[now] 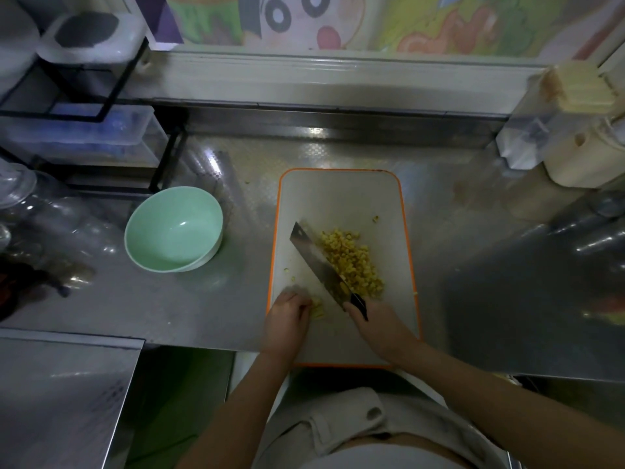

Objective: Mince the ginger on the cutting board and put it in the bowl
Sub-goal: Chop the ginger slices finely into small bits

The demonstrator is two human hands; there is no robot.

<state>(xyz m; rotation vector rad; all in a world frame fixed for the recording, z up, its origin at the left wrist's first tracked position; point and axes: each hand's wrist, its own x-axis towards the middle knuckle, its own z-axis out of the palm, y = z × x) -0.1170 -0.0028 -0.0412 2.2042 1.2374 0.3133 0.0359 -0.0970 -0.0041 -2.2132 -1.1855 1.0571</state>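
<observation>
Where a patterned steel counter (473, 265) fills most of the view, a bright cartoon wall picture (304, 22) runs along the back above a pale ledge. A black wire rack (101, 96) stands at the far left of the counter and holds clear plastic boxes. More clear and cream containers (558, 140) crowd the far right corner.

A white cutting board (338, 198) with an orange rim lies in the middle, its near end over the counter's front edge. A pale green bowl (216, 211) sits left of it, apart from the board.

The right hand (378, 326) grips the dark handle of a cleaver (316, 258), whose blade slants away to the left. Diced ginger (355, 262) is heaped on the board just right of the blade.

The left hand (287, 319) rests on the board's near left part, fingers curled down onto a small uncut ginger piece (317, 308).
</observation>
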